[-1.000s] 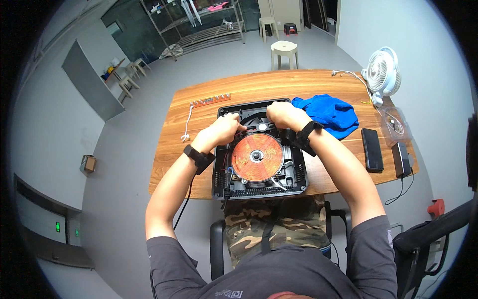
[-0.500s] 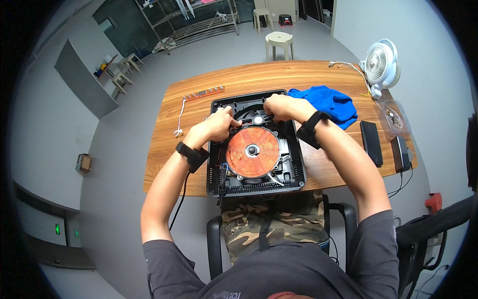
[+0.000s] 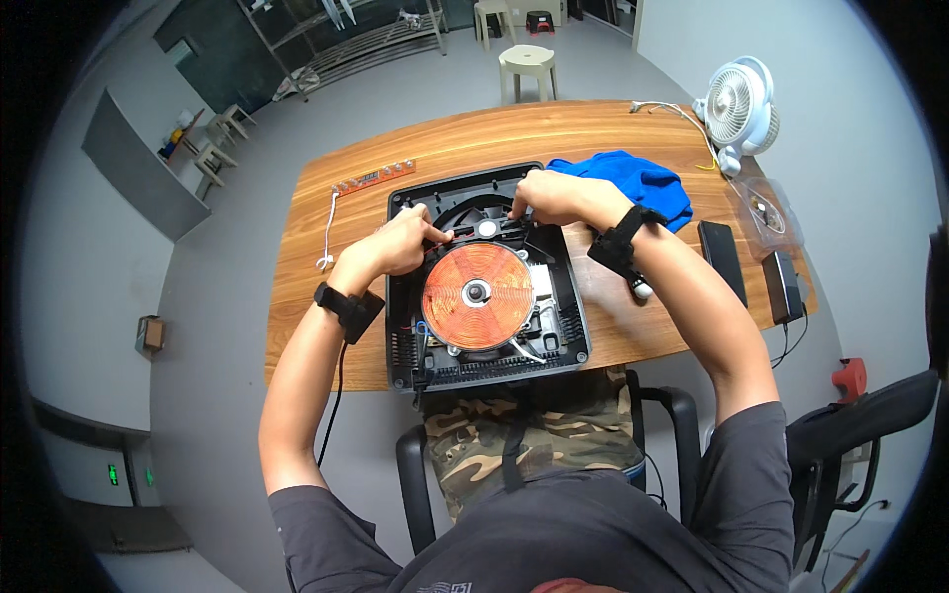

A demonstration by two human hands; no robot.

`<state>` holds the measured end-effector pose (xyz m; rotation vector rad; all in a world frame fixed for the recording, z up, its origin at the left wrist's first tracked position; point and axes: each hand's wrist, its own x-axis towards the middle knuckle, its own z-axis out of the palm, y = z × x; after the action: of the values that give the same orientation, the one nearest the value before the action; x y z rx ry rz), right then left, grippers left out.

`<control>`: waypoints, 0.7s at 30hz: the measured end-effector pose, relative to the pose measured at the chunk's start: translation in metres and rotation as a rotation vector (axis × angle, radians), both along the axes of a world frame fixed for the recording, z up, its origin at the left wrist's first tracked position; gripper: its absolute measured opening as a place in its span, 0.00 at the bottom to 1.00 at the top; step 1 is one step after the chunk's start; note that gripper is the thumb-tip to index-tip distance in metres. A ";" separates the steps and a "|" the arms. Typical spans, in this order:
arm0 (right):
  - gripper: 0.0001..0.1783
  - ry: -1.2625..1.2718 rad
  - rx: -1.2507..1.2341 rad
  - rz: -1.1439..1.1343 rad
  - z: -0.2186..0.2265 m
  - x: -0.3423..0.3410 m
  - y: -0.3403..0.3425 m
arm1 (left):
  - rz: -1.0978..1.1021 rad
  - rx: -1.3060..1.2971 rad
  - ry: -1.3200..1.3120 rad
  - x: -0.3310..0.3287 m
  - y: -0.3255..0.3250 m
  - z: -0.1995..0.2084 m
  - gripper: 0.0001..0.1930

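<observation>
An opened induction cooker base [image 3: 579, 336], a black plastic tray, lies on the table in front of me. Inside sits a round copper coil [image 3: 477, 321], and behind it a black cooling fan [image 3: 486, 228] with a pale round hub. My left hand [image 3: 403, 243] reaches over the tray's left rim, its fingers closed at the fan's left side, the index fingertip on the black frame. At the fan's right side, my right hand [image 3: 556, 198] has its fingers curled down onto the frame. Its fingertips are partly hidden. Thin wires run beside the coil.
An orange-brown circuit strip [image 3: 374, 179] with a white cable lies back left. To the right are blue cloth [image 3: 633, 183], a white fan [image 3: 736, 109], a clear plastic box [image 3: 769, 212], a black slab [image 3: 723, 262] and a black adapter [image 3: 782, 287]. A white-tipped item [image 3: 642, 291] lies by my right forearm.
The whole view has shifted, so the table appears farther left. Both hands stay at the fan; the right fingertips sit slightly farther back. The white-tipped item beside my right forearm has come into sight.
</observation>
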<state>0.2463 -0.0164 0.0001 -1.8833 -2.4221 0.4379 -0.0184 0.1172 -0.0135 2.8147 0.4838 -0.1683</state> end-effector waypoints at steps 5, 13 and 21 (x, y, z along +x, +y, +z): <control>0.26 -0.078 -0.057 -0.022 0.005 -0.004 0.001 | -0.038 0.055 -0.047 0.002 0.004 -0.001 0.27; 0.18 0.184 0.179 -0.019 0.019 0.046 -0.034 | -0.060 -0.012 -0.068 -0.004 0.007 0.007 0.25; 0.13 0.049 0.220 -0.246 0.000 0.072 -0.125 | -0.014 -0.088 -0.188 -0.024 -0.011 0.039 0.15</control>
<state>0.3184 -0.1409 0.0004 -2.0099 -2.0733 0.1923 -0.0423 0.1064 0.0258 2.7139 0.4030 0.0704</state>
